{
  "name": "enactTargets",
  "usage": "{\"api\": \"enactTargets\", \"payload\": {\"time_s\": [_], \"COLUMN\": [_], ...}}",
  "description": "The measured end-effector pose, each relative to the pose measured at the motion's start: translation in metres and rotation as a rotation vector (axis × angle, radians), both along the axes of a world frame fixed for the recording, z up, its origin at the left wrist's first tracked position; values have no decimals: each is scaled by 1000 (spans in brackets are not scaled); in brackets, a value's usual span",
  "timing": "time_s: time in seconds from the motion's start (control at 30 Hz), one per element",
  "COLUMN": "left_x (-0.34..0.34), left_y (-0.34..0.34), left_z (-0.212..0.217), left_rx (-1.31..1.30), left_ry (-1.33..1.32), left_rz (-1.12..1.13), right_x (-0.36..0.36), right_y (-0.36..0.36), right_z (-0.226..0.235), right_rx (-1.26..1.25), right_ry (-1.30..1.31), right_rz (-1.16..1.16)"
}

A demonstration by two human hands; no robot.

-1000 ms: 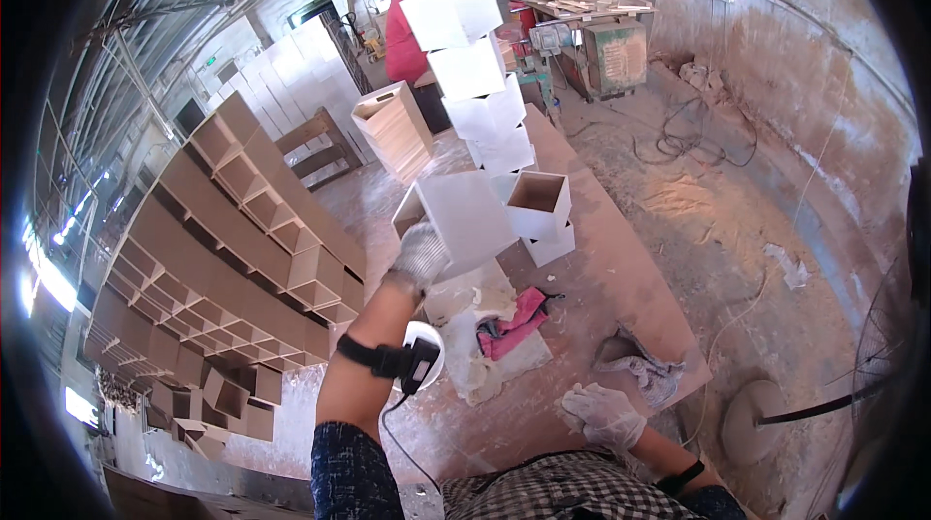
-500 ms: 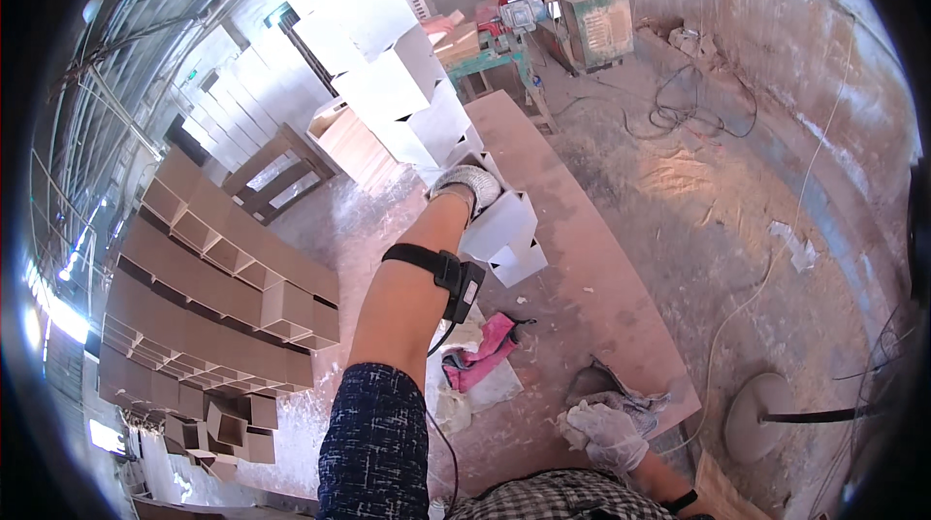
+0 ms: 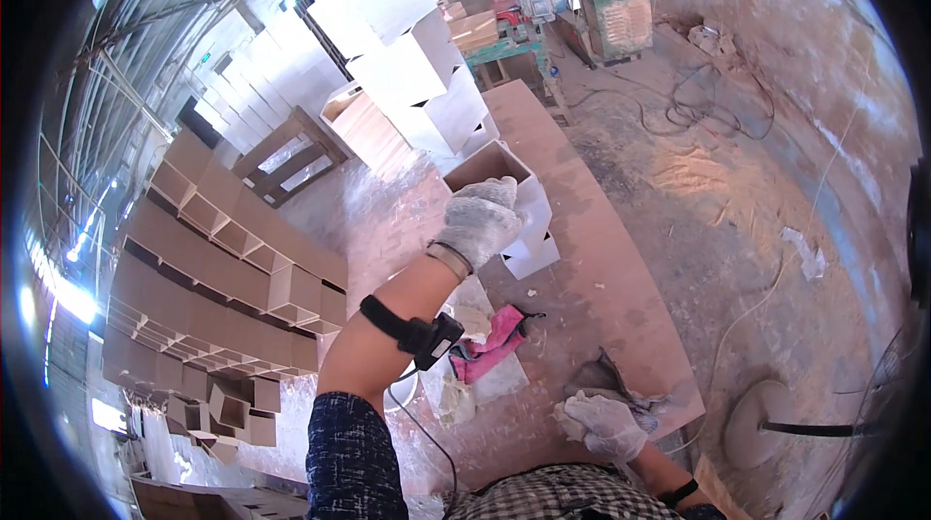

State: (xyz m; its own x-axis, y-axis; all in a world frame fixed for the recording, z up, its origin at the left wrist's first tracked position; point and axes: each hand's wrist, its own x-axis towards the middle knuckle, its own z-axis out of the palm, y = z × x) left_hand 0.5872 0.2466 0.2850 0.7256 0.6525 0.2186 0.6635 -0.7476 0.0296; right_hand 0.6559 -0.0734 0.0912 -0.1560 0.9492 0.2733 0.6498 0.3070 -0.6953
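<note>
My left hand (image 3: 482,221), in a whitish work glove, is closed at the near rim of an open-topped white box (image 3: 531,211), its curled fingers over the edge. The box has a brown inside and stands on a long reddish-brown tabletop (image 3: 592,258) beside a tall stack of white boxes (image 3: 427,64). Near the table's front edge, my right hand (image 3: 603,426), also gloved, is closed; whatever lies inside its fingers is hidden. A dirty grey cloth (image 3: 635,406) lies against that hand. Between my arms there is a pink cloth (image 3: 493,345) on a pale sheet.
Rows of brown open boxes (image 3: 223,277) stand on the left. A white round container (image 3: 401,392) is partly hidden behind my left forearm. Farther off are a green workbench (image 3: 509,47), a machine with wood strips (image 3: 621,20), and cables (image 3: 698,103) on the dusty floor.
My left hand has drawn back toward me to the box's near rim, uncovering its open top. My right hand has barely moved. The whole view has shifted slightly.
</note>
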Motion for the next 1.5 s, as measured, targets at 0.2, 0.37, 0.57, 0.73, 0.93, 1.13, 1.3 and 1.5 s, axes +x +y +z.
{"api": "enactTargets", "payload": {"time_s": [0.2,0.37,0.57,0.73,0.93,1.13,1.3,1.5], "left_x": [-4,5,-16,-67,-159,-242,-255,-321], "left_y": [13,4,-26,-48,-81,-171,-230,-249], "left_z": [-24,-24,1,28,-62,-195,-174,-186], "left_rx": [271,181,236,-55,-60,-947,-732,-782], "left_ry": [-45,38,-225,-451,-531,-594,-449,-962], "left_rz": [-107,34,-82,7,-59,123,403,515], "right_x": [-20,-36,-63,-75,-59,-54,-52,-79], "right_y": [3,17,67,83,92,73,63,82], "right_z": [4,-13,-4,-16,-37,-35,-63,-34], "right_rx": [83,162,49,-105,81,-196,-122,-248], "right_ry": [112,123,-198,-336,-57,1137,664,545], "right_rz": [50,95,-23,-34,-193,-97,-272,-169]}}
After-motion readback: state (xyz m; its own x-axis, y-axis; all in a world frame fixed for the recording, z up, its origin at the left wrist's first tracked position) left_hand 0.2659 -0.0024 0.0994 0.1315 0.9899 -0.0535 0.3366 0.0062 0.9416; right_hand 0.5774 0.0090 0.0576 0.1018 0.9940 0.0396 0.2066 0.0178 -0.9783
